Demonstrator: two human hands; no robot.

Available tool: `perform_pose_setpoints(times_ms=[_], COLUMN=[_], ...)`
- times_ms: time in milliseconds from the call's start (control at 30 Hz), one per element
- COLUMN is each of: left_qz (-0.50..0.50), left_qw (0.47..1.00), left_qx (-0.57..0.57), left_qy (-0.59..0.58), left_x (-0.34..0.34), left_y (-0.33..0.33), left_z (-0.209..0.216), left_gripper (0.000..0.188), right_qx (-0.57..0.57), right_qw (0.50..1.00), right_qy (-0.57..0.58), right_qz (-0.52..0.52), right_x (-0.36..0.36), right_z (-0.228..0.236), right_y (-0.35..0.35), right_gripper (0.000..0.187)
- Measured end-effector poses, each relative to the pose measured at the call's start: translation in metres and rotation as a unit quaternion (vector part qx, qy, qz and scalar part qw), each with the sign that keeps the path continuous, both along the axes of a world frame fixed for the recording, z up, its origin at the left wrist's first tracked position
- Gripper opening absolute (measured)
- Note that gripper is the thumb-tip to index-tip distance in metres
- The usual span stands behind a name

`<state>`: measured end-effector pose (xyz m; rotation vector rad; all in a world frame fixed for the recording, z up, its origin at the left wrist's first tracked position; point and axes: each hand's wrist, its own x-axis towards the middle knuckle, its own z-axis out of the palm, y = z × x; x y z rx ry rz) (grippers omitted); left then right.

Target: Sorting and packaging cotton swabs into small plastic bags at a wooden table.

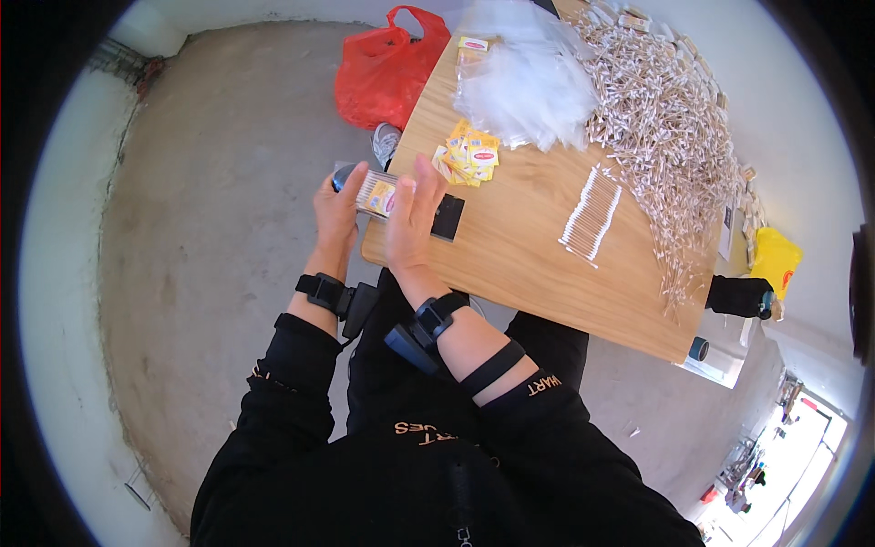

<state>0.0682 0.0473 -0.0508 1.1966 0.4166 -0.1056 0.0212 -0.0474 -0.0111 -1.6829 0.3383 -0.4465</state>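
1. Grey concrete floor (228,246) stretched along the left, with a pale wall (68,228) beyond it and a wood-grain counter (510,251) on the right.
2. At the counter's left edge, the left hand (337,208) pinched the left end of a clear pack of cotton swabs (375,193), thumb on top; its other fingers were mostly hidden.
3. Against the pack's right end lay the right hand (415,214), fingers extended; whether it gripped or only braced could not be told.
4. The pack was between both hands, tilted, a yellow card showing inside beside the swabs.
5. Just beside the right hand, a black rectangular piece (447,218) lay on the counter.
6. Farther back were loose yellow cards (470,155), then a pile of clear plastic bags (527,87).
7. A neat row of swabs (592,216) lay mid-counter, near a large heap of loose swabs (661,118).
8. Beyond the counter's left edge was a red plastic bag (378,82).
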Motion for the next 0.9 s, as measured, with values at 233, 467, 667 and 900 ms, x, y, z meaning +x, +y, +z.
perform_pose_setpoints(times_ms=[233, 467, 667, 900], left_qz=[-0.01, 0.114, -0.313, -0.39], left_qw=[0.995, 0.763, 0.696, 0.594], left_qx=[0.095, 0.568, 0.469, 0.553], left_qy=[0.026, -0.286, -0.444, -0.435], left_x=[0.005, -0.023, -0.089, -0.119], left_y=[0.007, -0.003, -0.151, -0.245], left_z=[-0.003, 0.016, 0.063, 0.036], left_gripper=[0.029, 0.044, 0.073, 0.092], right_qx=[-0.05, 0.136, -0.199, -0.301], right_qw=[0.998, 0.983, 0.894, 0.893], right_qy=[-0.047, 0.018, 0.056, 0.124], right_qz=[-0.005, -0.124, -0.397, -0.311], right_x=[0.001, -0.074, -0.14, -0.141], right_z=[-0.012, 0.01, -0.023, -0.02], right_y=[-0.018, -0.162, -0.277, -0.261], right_gripper=[0.043, 0.033, 0.031, 0.035])
